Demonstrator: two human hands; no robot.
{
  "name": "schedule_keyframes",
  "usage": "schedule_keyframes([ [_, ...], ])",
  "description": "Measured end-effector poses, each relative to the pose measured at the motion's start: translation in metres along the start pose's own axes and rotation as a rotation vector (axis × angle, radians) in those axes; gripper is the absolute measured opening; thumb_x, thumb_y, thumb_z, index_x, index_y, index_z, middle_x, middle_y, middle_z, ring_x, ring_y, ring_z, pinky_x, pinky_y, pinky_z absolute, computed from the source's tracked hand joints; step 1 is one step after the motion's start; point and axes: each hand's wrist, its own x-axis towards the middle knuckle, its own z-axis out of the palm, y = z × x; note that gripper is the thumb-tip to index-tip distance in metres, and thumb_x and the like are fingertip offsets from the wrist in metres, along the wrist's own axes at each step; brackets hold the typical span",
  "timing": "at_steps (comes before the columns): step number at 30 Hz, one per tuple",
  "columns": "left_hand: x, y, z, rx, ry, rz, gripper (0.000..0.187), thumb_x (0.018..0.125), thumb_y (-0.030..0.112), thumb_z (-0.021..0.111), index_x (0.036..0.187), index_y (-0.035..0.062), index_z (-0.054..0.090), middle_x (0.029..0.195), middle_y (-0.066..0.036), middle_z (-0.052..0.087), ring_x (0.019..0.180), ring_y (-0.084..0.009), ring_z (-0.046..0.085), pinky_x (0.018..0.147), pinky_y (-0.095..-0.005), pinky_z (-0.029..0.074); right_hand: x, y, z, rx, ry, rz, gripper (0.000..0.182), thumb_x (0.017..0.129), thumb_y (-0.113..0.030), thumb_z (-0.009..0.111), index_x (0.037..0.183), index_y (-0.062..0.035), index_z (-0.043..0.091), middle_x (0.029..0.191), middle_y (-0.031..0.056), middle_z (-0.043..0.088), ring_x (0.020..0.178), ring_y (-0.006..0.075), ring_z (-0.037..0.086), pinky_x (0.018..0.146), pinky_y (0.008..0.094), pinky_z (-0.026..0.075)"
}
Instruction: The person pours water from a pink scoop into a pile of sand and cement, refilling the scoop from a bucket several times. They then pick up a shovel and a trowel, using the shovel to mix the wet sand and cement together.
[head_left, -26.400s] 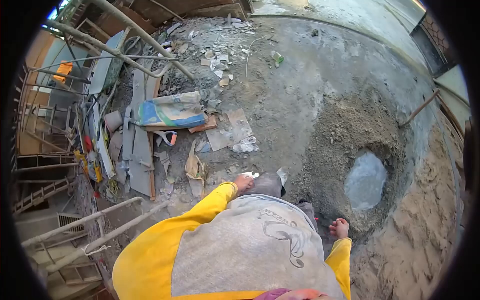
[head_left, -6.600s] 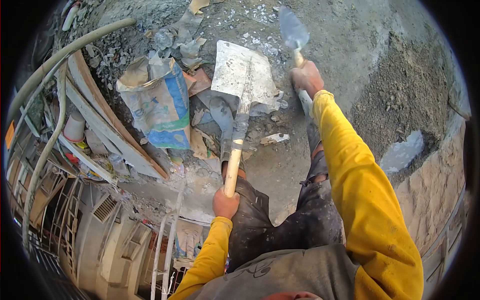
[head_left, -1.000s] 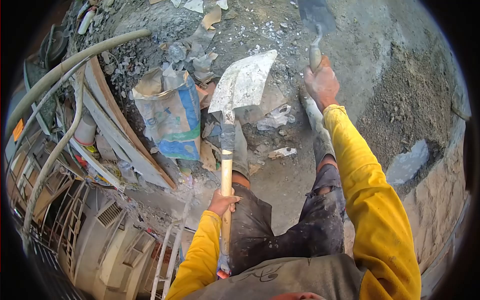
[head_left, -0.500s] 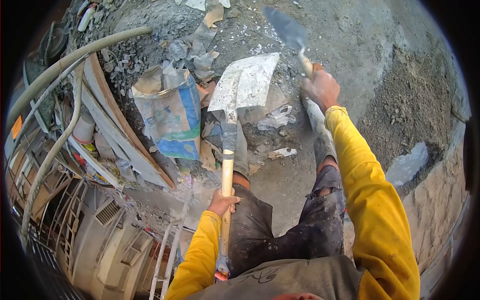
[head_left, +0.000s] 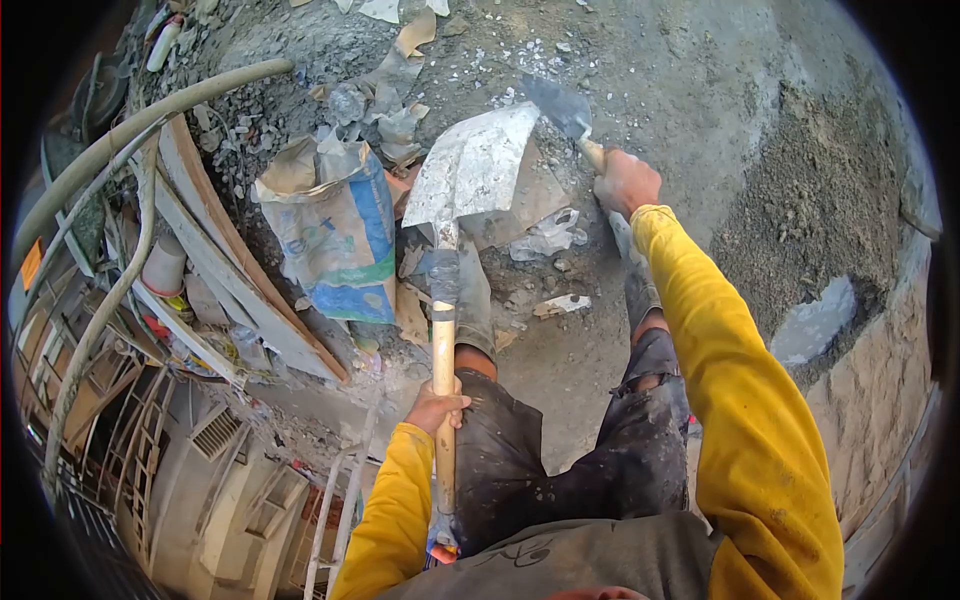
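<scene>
My left hand [head_left: 436, 407] is closed around the wooden handle of a shovel [head_left: 472, 172], whose whitish, crusted blade points away from me. Dark tape wraps the upper end of its handle. In my right hand [head_left: 628, 184] is a pointing trowel [head_left: 560, 106], gripped by its pale wooden handle. The trowel's grey metal blade reaches to the shovel blade's far right corner and overlaps it in this view. A torn paper cement bag [head_left: 335, 235] with blue and green print stands left of the shovel. Crumpled plastic [head_left: 548, 237] lies between my feet.
A heap of sandy mix [head_left: 815, 180] lies on the right, with a wet grey puddle [head_left: 815, 322] at its lower edge. At left are a thick bent hose [head_left: 150, 130], leaning boards [head_left: 215, 240] and clutter above a drop. A metal ladder [head_left: 335, 510] stands lower left.
The trowel has come down and left, from beyond the shovel blade to its far right corner. The shovel has shifted slightly left in view, still in my left hand.
</scene>
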Motion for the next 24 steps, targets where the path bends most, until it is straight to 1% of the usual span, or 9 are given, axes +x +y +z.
schedule_keyframes([
  [5,-0.003,-0.002,0.0,-0.032,-0.003,0.006,0.025,0.071,-0.004,0.068,0.081,0.0066,0.048,0.059,-0.004,0.049,0.039,-0.0135,0.048,0.04,-0.0285,0.043,-0.017,-0.026,-0.01,0.325,0.182,0.209,0.039,0.078,-0.025,0.055,0.113,-0.0084,0.052,0.095,0.0217,0.065,0.091,0.0391,0.063,0.08,0.0483,0.048],
  [9,0.0,0.002,0.005,0.039,0.032,-0.003,0.025,0.07,-0.005,0.068,0.082,0.0056,0.048,0.057,-0.004,0.049,0.039,-0.0141,0.048,0.04,-0.0287,0.043,0.008,-0.002,0.009,-0.085,-0.15,-0.052,0.038,0.08,-0.029,0.056,0.111,-0.0077,0.052,0.095,0.0214,0.065,0.091,0.0396,0.063,0.08,0.0481,0.048],
  [13,-0.005,0.001,0.007,0.011,0.037,-0.002,0.025,0.071,-0.005,0.068,0.083,0.0046,0.049,0.058,-0.004,0.05,0.039,-0.0141,0.048,0.039,-0.0287,0.043,-0.016,-0.025,0.001,0.344,0.167,0.205,0.033,0.077,-0.023,0.057,0.104,-0.0052,0.06,0.096,0.0202,0.066,0.093,0.0378,0.063,0.081,0.0462,0.049],
  [14,-0.006,0.001,0.008,0.027,0.045,0.002,0.024,0.071,-0.005,0.068,0.082,0.0044,0.049,0.058,-0.004,0.05,0.039,-0.014,0.049,0.039,-0.0288,0.043,-0.016,-0.013,0.008,0.121,-0.028,0.071,0.035,0.077,-0.025,0.057,0.105,-0.0049,0.059,0.096,0.0205,0.066,0.093,0.0372,0.063,0.081,0.0458,0.049],
  [17,0.0,-0.002,0.017,0.089,0.08,0.042,0.023,0.071,-0.003,0.068,0.083,0.0032,0.05,0.059,-0.005,0.052,0.04,-0.0132,0.049,0.039,-0.0284,0.043,-0.009,0.01,0.019,-0.136,-0.241,-0.03,0.042,0.076,-0.027,0.056,0.112,-0.0062,0.054,0.097,0.0207,0.065,0.094,0.0384,0.062,0.081,0.0458,0.048],
  [19,-0.004,-0.006,0.027,0.124,0.134,0.062,0.022,0.071,-0.002,0.068,0.084,0.0022,0.05,0.06,-0.005,0.053,0.039,-0.0126,0.049,0.039,-0.0281,0.043,-0.024,0.004,0.009,-0.098,-0.179,-0.031,0.038,0.075,-0.027,0.058,0.107,-0.0072,0.056,0.094,0.0191,0.066,0.092,0.0367,0.064,0.079,0.0462,0.049],
  [21,-0.01,-0.004,0.045,0.475,0.376,0.089,0.024,0.071,0.004,0.069,0.088,0.0,0.052,0.067,-0.012,0.06,0.049,-0.0217,0.059,0.047,-0.0326,0.048,-0.036,-0.003,-0.009,0.075,-0.09,0.086,0.036,0.074,-0.025,0.057,0.106,-0.008,0.057,0.096,0.0192,0.066,0.092,0.0371,0.063,0.079,0.0463,0.049],
  [22,-0.005,-0.021,0.042,0.754,0.463,0.323,0.031,0.069,0.01,0.073,0.089,-0.0032,0.053,0.067,-0.014,0.06,0.051,-0.0252,0.06,0.048,-0.0368,0.048,-0.037,-0.002,-0.015,0.093,-0.089,0.082,0.036,0.074,-0.026,0.057,0.104,-0.0073,0.057,0.096,0.0196,0.066,0.093,0.0374,0.063,0.08,0.0466,0.048],
  [24,-0.022,-0.022,0.059,0.94,0.547,0.294,0.034,0.07,0.013,0.072,0.093,-0.0021,0.053,0.074,-0.019,0.062,0.062,-0.0318,0.062,0.057,-0.041,0.049,-0.032,0.002,-0.024,0.049,-0.129,0.049,0.036,0.074,-0.026,0.057,0.105,-0.0074,0.056,0.095,0.0197,0.065,0.093,0.0376,0.063,0.08,0.0467,0.048],
])
